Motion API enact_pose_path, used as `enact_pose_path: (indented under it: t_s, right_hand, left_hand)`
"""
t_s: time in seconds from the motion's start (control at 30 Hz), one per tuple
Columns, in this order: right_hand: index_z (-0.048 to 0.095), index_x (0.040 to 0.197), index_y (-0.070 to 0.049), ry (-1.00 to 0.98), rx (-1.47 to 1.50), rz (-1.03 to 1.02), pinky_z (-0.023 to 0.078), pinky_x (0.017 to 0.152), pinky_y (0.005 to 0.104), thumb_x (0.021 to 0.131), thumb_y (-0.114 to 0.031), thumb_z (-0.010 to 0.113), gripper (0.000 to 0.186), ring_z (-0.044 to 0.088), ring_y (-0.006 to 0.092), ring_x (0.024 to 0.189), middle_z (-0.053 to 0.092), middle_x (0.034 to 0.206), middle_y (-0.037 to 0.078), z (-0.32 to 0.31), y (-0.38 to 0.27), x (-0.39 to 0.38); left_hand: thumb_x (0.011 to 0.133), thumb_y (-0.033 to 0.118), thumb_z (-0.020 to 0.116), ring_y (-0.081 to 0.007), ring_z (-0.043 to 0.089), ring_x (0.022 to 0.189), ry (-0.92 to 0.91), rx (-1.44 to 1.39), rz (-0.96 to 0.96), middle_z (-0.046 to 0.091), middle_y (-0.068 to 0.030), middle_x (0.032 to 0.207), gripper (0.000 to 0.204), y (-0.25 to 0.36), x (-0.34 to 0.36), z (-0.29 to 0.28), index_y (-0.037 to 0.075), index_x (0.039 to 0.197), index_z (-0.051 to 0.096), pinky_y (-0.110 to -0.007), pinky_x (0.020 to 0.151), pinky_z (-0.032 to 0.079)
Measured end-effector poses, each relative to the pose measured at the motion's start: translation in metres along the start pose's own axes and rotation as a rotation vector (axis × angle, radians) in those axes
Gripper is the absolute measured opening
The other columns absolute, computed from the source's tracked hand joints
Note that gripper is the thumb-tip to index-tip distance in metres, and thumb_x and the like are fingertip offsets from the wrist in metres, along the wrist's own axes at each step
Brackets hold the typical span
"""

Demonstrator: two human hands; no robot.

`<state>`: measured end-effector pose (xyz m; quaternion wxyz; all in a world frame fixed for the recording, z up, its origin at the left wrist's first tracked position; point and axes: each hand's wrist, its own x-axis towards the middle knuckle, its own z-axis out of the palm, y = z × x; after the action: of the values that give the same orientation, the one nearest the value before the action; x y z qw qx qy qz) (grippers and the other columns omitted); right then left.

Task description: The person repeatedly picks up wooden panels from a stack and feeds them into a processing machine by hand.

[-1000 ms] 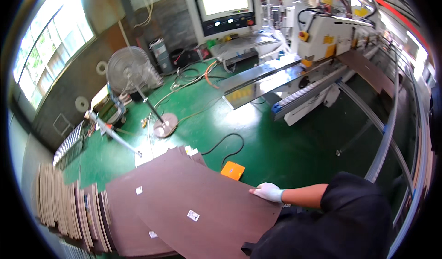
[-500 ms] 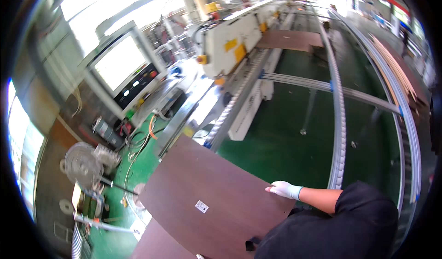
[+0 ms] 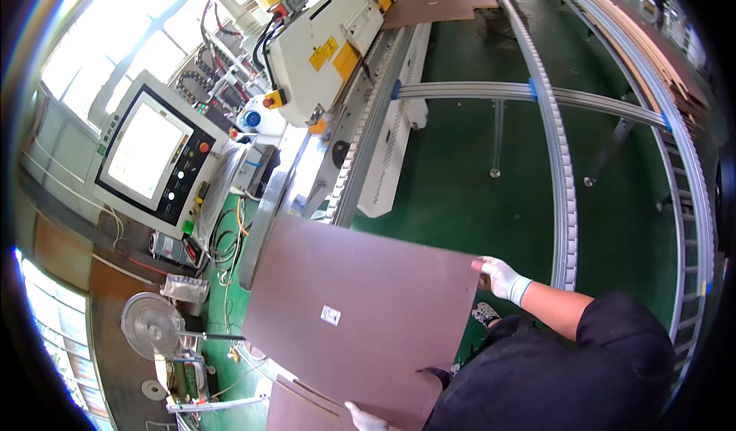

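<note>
Right hand [image 3: 502, 279] grips — left hand [image 3: 368, 420] perhaps too.

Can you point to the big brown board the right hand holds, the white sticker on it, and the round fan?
Brown board [image 3: 379, 301]: head view, bare middle of its upper face.
White sticker [image 3: 330, 314]: head view, its middle.
Fan [image 3: 151, 324]: head view, middle of its round grille.

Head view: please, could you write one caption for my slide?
Gloved right hand holding a brown panel by one corner, gloved left hand at the lower edge, metal rails beyond.

Label [image 3: 330, 315] on board [image 3: 383, 293], fan [image 3: 149, 324] left of board, screen [image 3: 146, 151] beyond fan; rail [image 3: 563, 201] right of board
</note>
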<state>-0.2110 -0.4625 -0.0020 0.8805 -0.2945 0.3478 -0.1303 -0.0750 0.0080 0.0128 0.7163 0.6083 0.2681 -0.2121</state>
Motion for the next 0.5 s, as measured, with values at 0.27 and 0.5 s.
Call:
enact_pose_path:
  t_s: [0.27, 0.5]
  right_hand:
    - [0.06, 0.127, 0.001, -0.38, -0.3, 0.319, 0.032, 0.11, 0.0346, 0.097, -0.039, 0.054, 0.05, 0.049, 0.0228, 0.126, 0.061, 0.128, 0.012, 0.03, 0.1, -0.02]
    - [0.063, 0.122, -0.001, 0.184, 0.042, 0.054, 0.038, 0.106, 0.0361, 0.094, -0.025, 0.052, 0.039, 0.053, 0.0198, 0.119, 0.062, 0.124, 0.01, 0.066, 0.055, 0.013]
  left_hand:
    - [0.101, 0.055, 0.024, -0.0347, 0.042, 0.131, -0.366, -0.269, -0.133, 0.043, -0.0135, 0.145, 0.066, 0.015, -0.002, 0.113, 0.008, 0.144, 0.039, -0.052, 0.109, 0.033]
    - [0.1, 0.057, 0.023, -0.0346, 0.042, 0.131, -0.425, -0.41, -0.411, 0.044, -0.0127, 0.144, 0.066, 0.037, 0.006, 0.205, 0.008, 0.14, 0.042, -0.052, 0.108, 0.035]
